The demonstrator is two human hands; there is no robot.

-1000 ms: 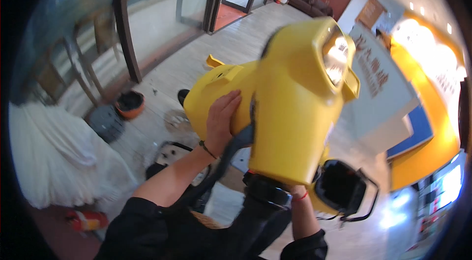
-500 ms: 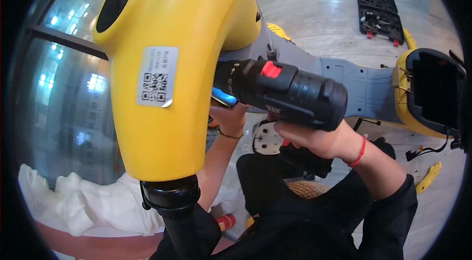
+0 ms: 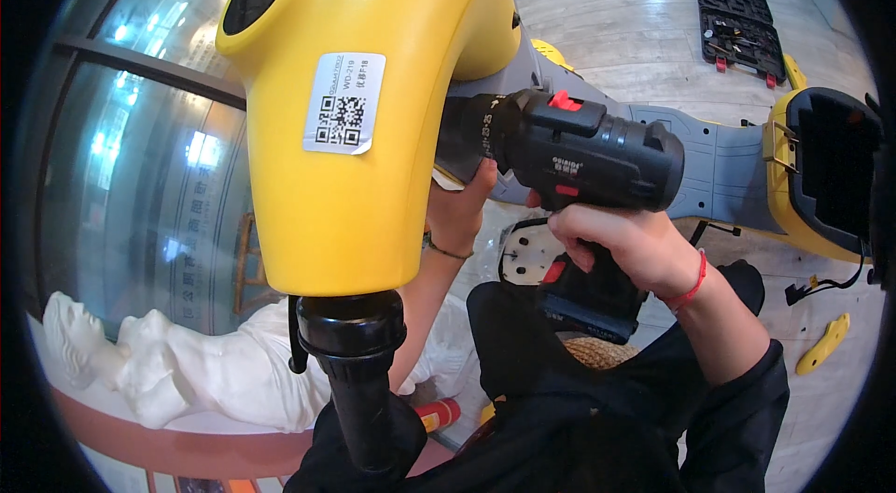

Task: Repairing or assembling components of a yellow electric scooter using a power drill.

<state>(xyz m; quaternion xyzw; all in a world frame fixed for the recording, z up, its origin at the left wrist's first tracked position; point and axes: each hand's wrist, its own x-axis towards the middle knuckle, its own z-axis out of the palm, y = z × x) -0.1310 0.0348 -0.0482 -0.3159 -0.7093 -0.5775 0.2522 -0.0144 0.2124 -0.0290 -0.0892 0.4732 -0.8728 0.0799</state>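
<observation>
My right hand (image 3: 621, 246) is wrapped round the handle of a black cordless drill (image 3: 597, 152) with red switches and a black battery at its base. The drill lies sideways, its front end hidden behind a large yellow housing (image 3: 345, 213) with a white label (image 3: 343, 104). Below the drill's collar is my left hand (image 3: 455, 218), thumb raised against or close to it. The housing hides its other fingers and anything they hold. A black tube (image 3: 359, 390) hangs from the housing's lower end. Grey body panels (image 3: 723, 166) stretch rightward behind the drill.
An opened black tool case (image 3: 737, 31) lies on the floor at the far right. Nearer are a loose yellow part (image 3: 823, 344) and a hanging black cable (image 3: 821, 286). A white statue (image 3: 205, 362) reclines at left beside a window (image 3: 149, 185). A red cylinder (image 3: 439, 415) lies near my legs.
The whole view has shifted, so the housing and drill sit further right and higher. The drill has rolled slightly, showing more of its handle and battery. A blue patch beside my left hand is gone from sight.
</observation>
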